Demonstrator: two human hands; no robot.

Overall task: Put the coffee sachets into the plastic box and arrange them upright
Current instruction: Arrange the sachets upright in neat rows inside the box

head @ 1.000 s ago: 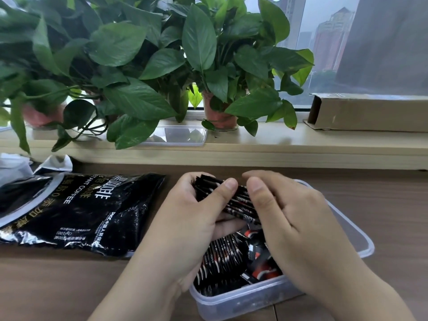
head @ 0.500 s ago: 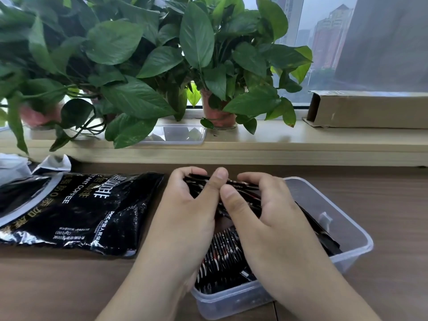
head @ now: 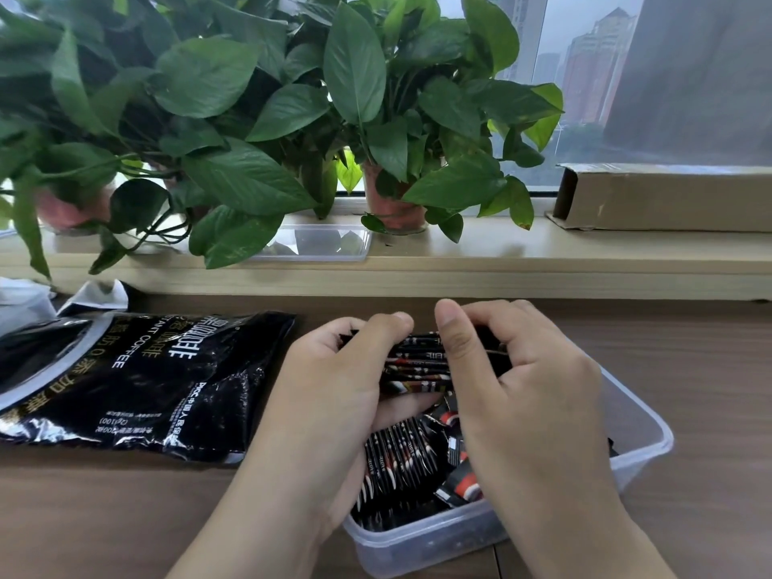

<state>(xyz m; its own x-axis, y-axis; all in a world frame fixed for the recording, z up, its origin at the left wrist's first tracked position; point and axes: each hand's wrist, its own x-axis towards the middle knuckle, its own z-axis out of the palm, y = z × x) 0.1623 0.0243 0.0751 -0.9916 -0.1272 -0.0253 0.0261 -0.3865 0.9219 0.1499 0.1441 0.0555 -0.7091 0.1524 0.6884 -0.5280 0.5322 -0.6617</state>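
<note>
Coffee sachets [head: 417,365] are lying bundled at centre frame, long axis left to right. You are gripping them, left hand [head: 334,394] and right hand [head: 522,390] curled round either end, just above the plastic box [head: 643,436] at lower right.

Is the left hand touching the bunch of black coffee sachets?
Touching. The head view shows the left hand gripping one end of the bunch of black coffee sachets, thumb pressed on top.

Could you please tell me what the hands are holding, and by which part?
A bundle of coffee sachets, over the plastic box: the left hand grips its left end, the right hand its right end.
</note>
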